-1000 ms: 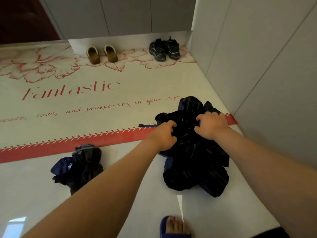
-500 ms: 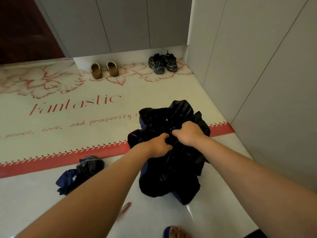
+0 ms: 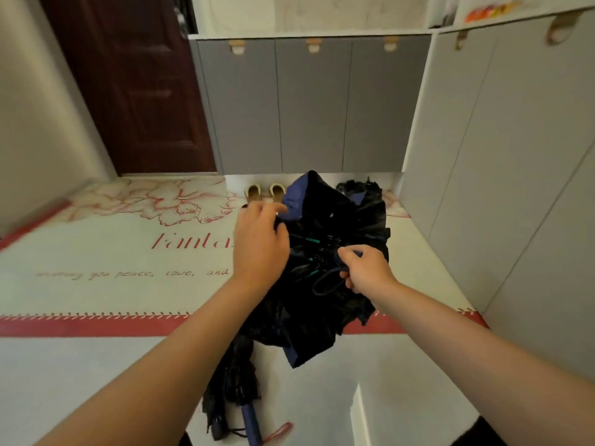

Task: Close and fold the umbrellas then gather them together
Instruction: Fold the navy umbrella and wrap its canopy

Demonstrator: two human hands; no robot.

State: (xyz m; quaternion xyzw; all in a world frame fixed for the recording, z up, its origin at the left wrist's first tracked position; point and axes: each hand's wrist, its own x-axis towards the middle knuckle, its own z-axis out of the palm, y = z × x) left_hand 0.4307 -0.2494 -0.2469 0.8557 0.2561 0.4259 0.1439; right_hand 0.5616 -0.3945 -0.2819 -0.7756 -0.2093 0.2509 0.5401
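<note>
A black and navy umbrella [image 3: 325,284], collapsed but loose and rumpled, hangs in the air in front of me. My left hand [image 3: 259,243] grips its canopy fabric near the top left. My right hand [image 3: 365,272] pinches the fabric and a thin black strap loop at the umbrella's right side. A second dark umbrella [image 3: 233,384] with a navy handle and a red wrist strap lies folded on the floor below, partly hidden by my left forearm.
A white floor mat [image 3: 112,252] with red flowers and lettering covers the floor. Tan slippers [image 3: 265,192] and dark shoes [image 3: 357,186] stand under grey cabinets [image 3: 309,104]. More cabinets line the right; a dark red door [image 3: 128,85] is at back left.
The umbrella has been lifted off the floor to chest height and the view has tilted up. My hands have shifted apart on it; the right now holds the strap.
</note>
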